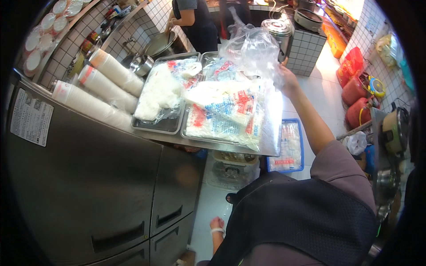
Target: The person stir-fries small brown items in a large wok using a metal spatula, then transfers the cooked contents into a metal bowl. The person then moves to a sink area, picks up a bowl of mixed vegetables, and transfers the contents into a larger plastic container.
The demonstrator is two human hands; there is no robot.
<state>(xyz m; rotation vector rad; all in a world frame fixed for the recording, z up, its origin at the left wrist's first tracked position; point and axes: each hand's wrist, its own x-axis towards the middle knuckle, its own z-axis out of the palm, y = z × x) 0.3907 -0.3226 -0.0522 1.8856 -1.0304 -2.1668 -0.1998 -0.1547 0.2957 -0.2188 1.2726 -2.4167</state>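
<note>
My right hand (pixel 288 80) is stretched out over the far right corner of a steel worktop (pixel 273 137), its fingers closed on a crumpled clear plastic bag (pixel 250 46). Beneath the bag, a metal tray (pixel 213 137) carries printed plastic packages (pixel 228 106) with red and blue marks. Left of it, another metal tray (pixel 151 126) bears a heap of white food (pixel 159 91) with loose plastic around it. My left hand (pixel 216 223) hangs low beside my body, a pale band on its wrist. Its fingers look curled, with nothing visible in them.
Stacks of paper cups (pixel 106 86) lie left of the trays, above steel cabinet doors (pixel 88 177). A blue crate (pixel 286 170) and a clear bin (pixel 228 170) stand on the floor. Another person (pixel 195 22) works beside a large pot (pixel 162 44). Red containers (pixel 357 106) line the right wall.
</note>
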